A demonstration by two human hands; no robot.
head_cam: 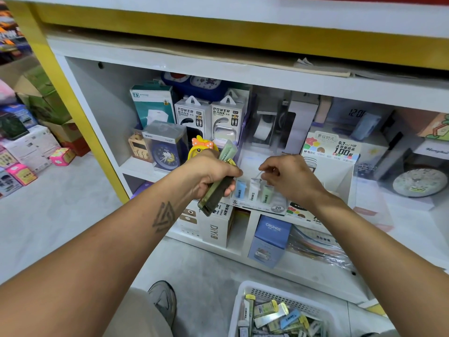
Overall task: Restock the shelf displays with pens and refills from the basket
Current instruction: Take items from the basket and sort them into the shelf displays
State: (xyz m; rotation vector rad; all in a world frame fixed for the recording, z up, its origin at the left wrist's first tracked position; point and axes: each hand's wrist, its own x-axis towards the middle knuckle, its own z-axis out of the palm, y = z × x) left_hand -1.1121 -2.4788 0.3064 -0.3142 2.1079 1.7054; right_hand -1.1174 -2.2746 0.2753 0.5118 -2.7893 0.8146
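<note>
Here the green refill packs (pixel 220 176) stand clamped in the left hand (pixel 213 175), long axis tilted up toward the shelf, just left of the display tray (pixel 257 203) — the nearer right hand (pixel 289 177) pinches one thin pack over its slots, basket (pixel 243 300) below

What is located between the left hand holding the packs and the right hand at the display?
In the head view, between the left hand and the right hand stand a blue refill pack and a white refill pack, upright in the clear display tray.
</note>
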